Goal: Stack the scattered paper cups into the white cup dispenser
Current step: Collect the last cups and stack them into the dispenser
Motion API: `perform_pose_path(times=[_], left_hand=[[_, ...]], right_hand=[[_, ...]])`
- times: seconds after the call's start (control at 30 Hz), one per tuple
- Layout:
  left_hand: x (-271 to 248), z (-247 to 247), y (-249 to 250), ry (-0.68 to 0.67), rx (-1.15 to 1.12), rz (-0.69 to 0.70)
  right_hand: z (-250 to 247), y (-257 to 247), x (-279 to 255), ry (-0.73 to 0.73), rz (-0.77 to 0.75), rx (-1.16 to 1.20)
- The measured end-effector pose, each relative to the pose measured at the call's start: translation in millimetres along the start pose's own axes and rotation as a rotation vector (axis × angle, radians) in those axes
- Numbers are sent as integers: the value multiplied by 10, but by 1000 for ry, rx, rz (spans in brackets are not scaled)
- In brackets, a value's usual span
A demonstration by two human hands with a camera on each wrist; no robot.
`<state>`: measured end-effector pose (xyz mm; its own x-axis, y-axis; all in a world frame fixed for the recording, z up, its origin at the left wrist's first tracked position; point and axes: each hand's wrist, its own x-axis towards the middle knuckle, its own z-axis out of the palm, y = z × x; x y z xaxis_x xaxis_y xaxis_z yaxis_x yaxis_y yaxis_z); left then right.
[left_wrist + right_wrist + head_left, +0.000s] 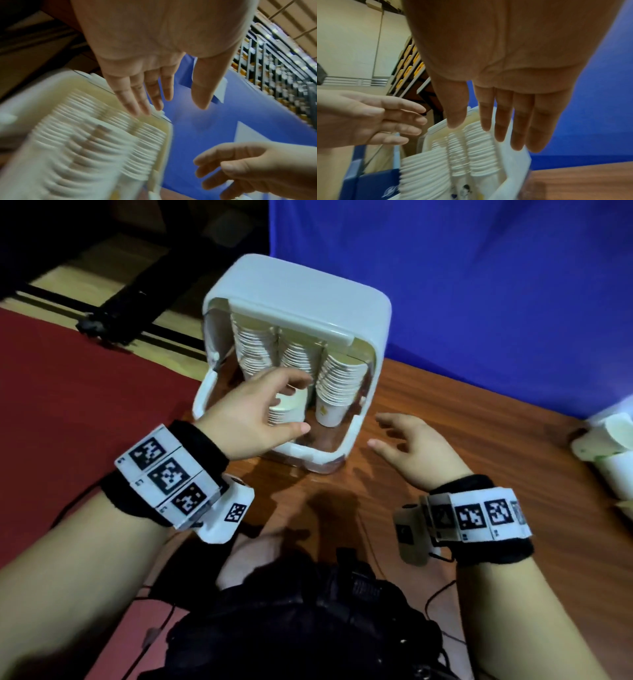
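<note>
Writing was scarce: only square black-and-white markers on both wristbands (164, 474), and a small printed figure on a cup (464, 189), too blurred to read. Dispenser (301, 299) stood on the table (445, 412) against the blue backdrop (479, 285), three cup stacks (339, 378) inside. Left hand (253, 412) reached into its open front, fingers straight and spread, right at the middle stack; contact couldn't be told. Right hand (414, 446) hovered just beside the dispenser, fingers loose, holding nothing. Loose cups (613, 446) lay well apart at far right.
</note>
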<state>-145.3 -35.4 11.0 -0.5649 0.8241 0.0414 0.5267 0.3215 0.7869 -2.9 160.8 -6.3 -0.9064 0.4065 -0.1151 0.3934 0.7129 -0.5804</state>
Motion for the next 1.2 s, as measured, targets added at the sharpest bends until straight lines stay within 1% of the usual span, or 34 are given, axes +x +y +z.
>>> perform_pose_path(times=[0.07,0.13,0.27,0.4,0.47,0.6,0.67,0.77,0.83,0.97,1.07,1.13,1.2], left_hand=[[82,272,176,-60,3,7],[191,658,363,-137,13,10],[428,1535,836,-268,6,29],[638,2328,1394,-323,29,15],[782,2729,1702,-349,54,22],[1072,3415,2277,-353,122,20],[1198,3698,2506,-377,143,-12],[1415,4065,2725,-403,166,-55],[1592,4313,2818,-406,202,-67],[1959,4745,2931,-433,246,-92],[2162,5007,2947,-462,273,-121],[2294,5184,2922,-480,300,-163],[2356,5311,2888,-513,337,-177]], right_hand=[[-135,217,-216,38,48,6],[-324,518,-485,74,108,-6],[-755,1273,-1088,96,255,-58],[-1205,2081,-1643,88,353,-90],[-1509,2483,-1870,107,392,-103],[-2076,3235,-2128,130,472,-183],[-2302,3566,-2176,101,490,-250],[-2562,3970,-2127,74,510,-359],[-2687,4211,-2029,5,510,-440],[-2778,4569,-1770,-236,424,-615],[-2764,4696,-1599,-385,393,-703],[-2767,4809,-1498,-409,368,-700],[-2751,4897,-1459,-406,341,-688]])
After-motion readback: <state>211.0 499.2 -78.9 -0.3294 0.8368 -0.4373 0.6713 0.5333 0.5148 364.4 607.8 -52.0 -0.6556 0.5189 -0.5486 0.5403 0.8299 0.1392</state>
